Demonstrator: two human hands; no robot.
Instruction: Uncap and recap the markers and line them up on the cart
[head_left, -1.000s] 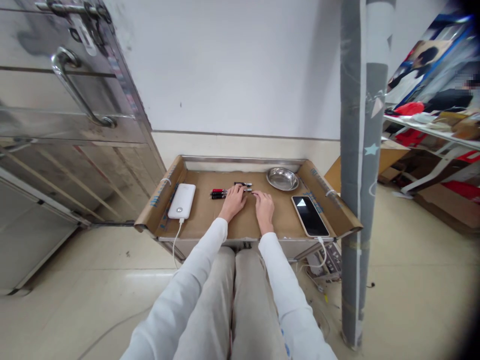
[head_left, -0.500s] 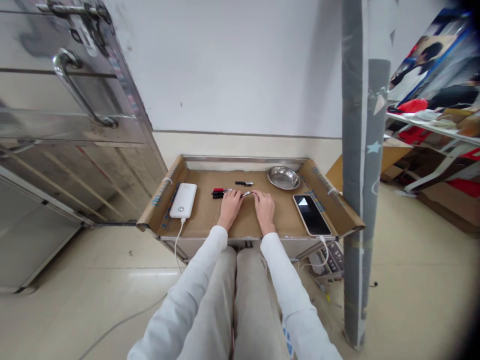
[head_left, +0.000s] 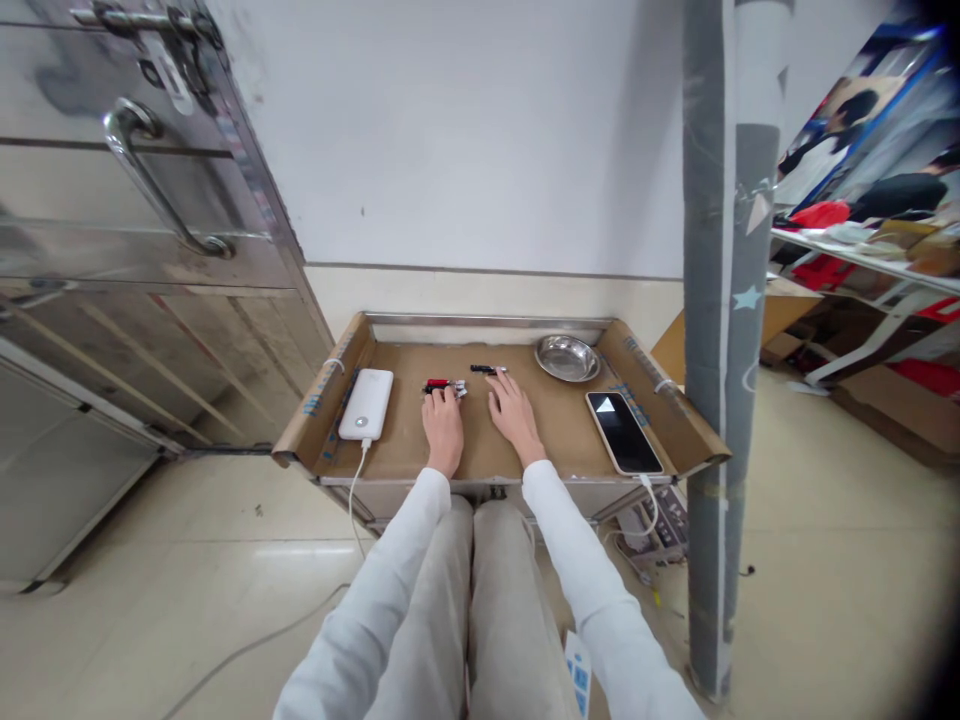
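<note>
Red-black pens (head_left: 442, 385) under my left hand (head_left: 443, 428), grip unclear | right hand (head_left: 512, 415) open, fingertips at black pen (head_left: 487, 369) | cardboard worktop (head_left: 555, 430)

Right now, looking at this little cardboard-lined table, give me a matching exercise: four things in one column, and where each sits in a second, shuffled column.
Things:
1. power bank
2. phone
3. steel dish
4. red and black pens

Places:
A. far right corner
B. left side, white cable plugged in
C. at the left hand fingertips
D. right side, screen dark

Pairs: 1-B, 2-D, 3-A, 4-C
</note>
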